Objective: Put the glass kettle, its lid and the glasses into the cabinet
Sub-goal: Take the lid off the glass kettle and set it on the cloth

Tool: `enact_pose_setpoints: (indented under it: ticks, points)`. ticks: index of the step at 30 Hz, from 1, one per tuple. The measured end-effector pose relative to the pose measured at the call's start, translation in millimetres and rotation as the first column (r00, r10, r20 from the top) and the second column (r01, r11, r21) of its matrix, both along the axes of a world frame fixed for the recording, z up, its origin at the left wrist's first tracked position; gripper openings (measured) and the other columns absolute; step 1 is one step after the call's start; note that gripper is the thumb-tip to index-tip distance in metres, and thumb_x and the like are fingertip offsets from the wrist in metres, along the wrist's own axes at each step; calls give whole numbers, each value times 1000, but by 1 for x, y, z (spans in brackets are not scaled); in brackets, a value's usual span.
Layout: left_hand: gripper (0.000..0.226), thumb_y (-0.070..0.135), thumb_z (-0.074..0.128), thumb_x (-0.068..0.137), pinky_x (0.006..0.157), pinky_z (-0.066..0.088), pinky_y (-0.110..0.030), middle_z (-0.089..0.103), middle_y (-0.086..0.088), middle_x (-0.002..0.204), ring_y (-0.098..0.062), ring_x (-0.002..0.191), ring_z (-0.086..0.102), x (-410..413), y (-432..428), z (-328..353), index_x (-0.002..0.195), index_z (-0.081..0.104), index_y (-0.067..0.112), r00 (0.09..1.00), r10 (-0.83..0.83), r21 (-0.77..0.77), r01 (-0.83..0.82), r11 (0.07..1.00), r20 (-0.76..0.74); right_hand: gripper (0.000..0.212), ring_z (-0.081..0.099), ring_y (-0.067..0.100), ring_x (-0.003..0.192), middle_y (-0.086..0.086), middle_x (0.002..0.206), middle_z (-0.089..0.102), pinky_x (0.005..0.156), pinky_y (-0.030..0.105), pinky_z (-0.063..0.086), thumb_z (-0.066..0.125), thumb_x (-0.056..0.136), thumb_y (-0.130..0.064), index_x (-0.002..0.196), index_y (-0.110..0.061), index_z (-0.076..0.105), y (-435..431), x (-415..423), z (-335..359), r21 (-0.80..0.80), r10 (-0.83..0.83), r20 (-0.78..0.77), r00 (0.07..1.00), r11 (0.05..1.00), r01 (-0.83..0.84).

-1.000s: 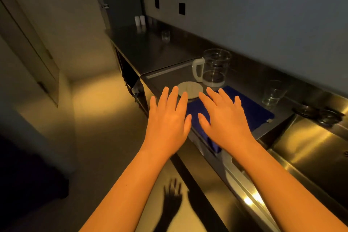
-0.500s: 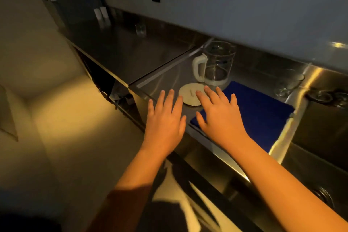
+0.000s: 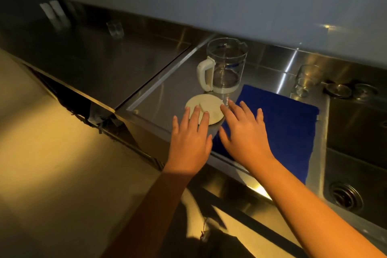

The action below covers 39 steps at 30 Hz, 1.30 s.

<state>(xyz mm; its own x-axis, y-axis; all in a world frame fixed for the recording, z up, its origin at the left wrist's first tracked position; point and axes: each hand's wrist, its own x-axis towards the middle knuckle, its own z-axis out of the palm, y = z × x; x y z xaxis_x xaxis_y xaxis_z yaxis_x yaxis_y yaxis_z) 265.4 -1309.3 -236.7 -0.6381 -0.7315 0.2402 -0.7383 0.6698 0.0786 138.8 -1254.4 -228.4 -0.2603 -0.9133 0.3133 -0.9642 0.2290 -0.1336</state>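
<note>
On the counter (image 3: 159,98): the glass kettle (image 3: 227,67) stands upright and uncovered, white handle to the left, at the far left corner of the blue cloth (image 3: 282,128).
Lid (image 3: 206,106): lying flat just in front of the kettle.
Glasses: near glass (image 3: 306,79) right of the kettle, by the sink (image 3: 356,132); far glass (image 3: 114,29) well off to the left.
Left hand (image 3: 191,138): fingers straight and spread, tips over the lid's near edge, gripping nothing; contact unclear.
Right hand (image 3: 245,134): fingers straight and spread above the cloth, index tip beside the lid's right edge, gripping nothing.

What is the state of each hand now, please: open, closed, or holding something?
Left hand: open, fingers straight, tips over the lid, holding nothing.
Right hand: open, fingers spread beside the lid, holding nothing.
</note>
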Motion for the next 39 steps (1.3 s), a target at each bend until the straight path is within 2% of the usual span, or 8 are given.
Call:
enact_pose_setpoints:
  ticks: [3, 7, 12, 23, 28, 31, 35, 39]
  points:
    - [58, 28, 44, 95, 113, 8, -50, 17, -11, 155, -28, 144, 7, -18, -25, -8, 147, 23, 13, 1000, -9, 35, 9, 999, -2, 55, 50, 41, 120, 19, 129, 56, 94, 65, 34, 73, 75, -23, 125, -6, 56, -25, -12, -12, 19, -33, 28, 999, 999, 33]
    - [52, 17, 70, 73, 90, 36, -65, 56, -21, 127, -41, 120, 50, -43, -66, -26, 121, 58, 3, 999, -17, -9, 16, 1000, -51, 52, 40, 38, 129, 16, 138, 47, 101, 64, 26, 63, 85, -28, 132, -8, 50, -62, -25, -25, 60, -63, 79, 995, 996, 58]
    - [47, 26, 39, 83, 92, 39, -61, 57, -21, 126, -40, 119, 51, -60, -103, -35, 119, 60, 3, 998, -37, -13, 36, 999, -55, 52, 13, 30, 142, 9, 153, 22, 111, 56, 3, 42, 96, -29, 144, -15, 30, -95, -44, -43, 89, -80, 158, 984, 994, 67]
    - [60, 12, 79, 62, 87, 39, -66, 57, -24, 124, -45, 117, 52, -72, -163, -55, 117, 59, 0, 981, -186, 56, 189, 980, -55, 49, 52, 40, 118, 18, 124, 58, 93, 67, 32, 74, 75, -23, 119, -6, 60, -130, -55, -72, 81, -235, 97, 967, 970, 228]
    - [50, 22, 54, 78, 91, 37, -64, 53, -23, 130, -43, 122, 47, -63, -195, -61, 124, 48, 4, 945, -317, 43, 321, 946, -76, 48, 46, 40, 124, 17, 130, 54, 99, 65, 26, 68, 80, -24, 124, -6, 56, -147, -45, -69, 72, -347, 112, 931, 937, 341]
    - [60, 21, 70, 74, 97, 34, -60, 50, -20, 134, -40, 126, 44, -59, -214, -60, 128, 50, 6, 942, -335, 25, 335, 942, -29, 51, 43, 39, 127, 17, 133, 52, 102, 65, 23, 66, 82, -27, 128, -8, 53, -159, -36, -71, 75, -399, 113, 910, 917, 393]
    - [59, 28, 47, 94, 113, 5, -50, 16, -11, 155, -30, 143, 8, -48, -237, -66, 146, 24, 14, 925, -380, 98, 378, 921, 10, 53, 25, 32, 139, 11, 146, 36, 110, 58, 9, 52, 91, -37, 138, -14, 42, -176, -21, -81, 168, -446, 147, 883, 891, 423]
    - [61, 20, 77, 70, 95, 35, -58, 52, -20, 132, -39, 123, 47, -41, -252, -85, 125, 55, 4, 879, -477, 26, 476, 879, 26, 55, 12, 25, 142, 5, 153, 24, 112, 54, 2, 41, 94, -44, 143, -20, 31, -187, -9, -96, 267, -484, 145, 863, 859, 437]
